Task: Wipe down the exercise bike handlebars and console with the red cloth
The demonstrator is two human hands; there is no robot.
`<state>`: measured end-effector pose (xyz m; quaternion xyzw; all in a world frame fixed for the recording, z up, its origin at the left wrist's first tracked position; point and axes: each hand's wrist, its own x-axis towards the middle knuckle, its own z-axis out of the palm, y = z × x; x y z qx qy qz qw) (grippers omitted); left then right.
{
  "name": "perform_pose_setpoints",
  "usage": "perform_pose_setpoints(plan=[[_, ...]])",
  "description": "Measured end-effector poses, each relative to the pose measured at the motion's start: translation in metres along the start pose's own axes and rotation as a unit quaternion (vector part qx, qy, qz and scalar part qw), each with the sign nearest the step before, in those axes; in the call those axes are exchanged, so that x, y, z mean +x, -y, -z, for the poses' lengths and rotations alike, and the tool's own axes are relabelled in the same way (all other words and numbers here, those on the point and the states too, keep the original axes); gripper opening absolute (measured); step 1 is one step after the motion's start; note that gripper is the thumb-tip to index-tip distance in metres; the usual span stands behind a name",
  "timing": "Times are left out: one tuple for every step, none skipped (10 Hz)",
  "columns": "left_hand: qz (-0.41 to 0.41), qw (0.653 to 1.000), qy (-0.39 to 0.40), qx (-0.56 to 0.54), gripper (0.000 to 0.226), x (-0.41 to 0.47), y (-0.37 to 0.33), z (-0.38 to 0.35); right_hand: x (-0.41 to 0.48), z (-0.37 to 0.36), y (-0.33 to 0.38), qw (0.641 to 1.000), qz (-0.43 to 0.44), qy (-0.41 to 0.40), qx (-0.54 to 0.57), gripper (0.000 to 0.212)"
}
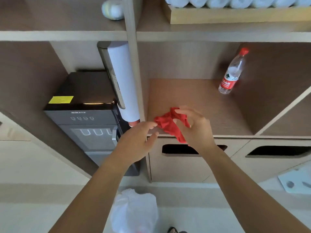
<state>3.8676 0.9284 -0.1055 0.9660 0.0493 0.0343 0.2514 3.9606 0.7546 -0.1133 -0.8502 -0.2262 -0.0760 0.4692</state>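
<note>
The crumpled red cloth [168, 124] lies at the front edge of a brown shelf [193, 95], one end hanging over the edge. My right hand [193, 128] is curled around the cloth from the right, with fingers and thumb gripping it. My left hand [139, 140] reaches in from the left, its fingers relaxed and their tips just at the cloth's left corner. No exercise bike is in view.
A water bottle with a red cap [233, 73] stands at the back right of the shelf. A black water dispenser [84, 113] with a white cup tube [124, 81] stands left. Below the shelf are bin slots [178, 149]. A white plastic bag [134, 212] lies on the floor.
</note>
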Motion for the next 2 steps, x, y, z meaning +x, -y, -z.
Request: perform_pose_setpoints(plan=[[0.006, 1.0, -0.008, 0.017, 0.041, -0.008, -0.017, 0.005, -0.013, 0.015, -0.001, 1.0, 0.027, -0.008, 0.012, 0.026], [-0.01, 0.999, -0.045, 0.019, 0.039, -0.018, -0.032, 0.008, -0.025, 0.031, 0.006, 0.998, 0.042, -0.029, 0.034, 0.025]])
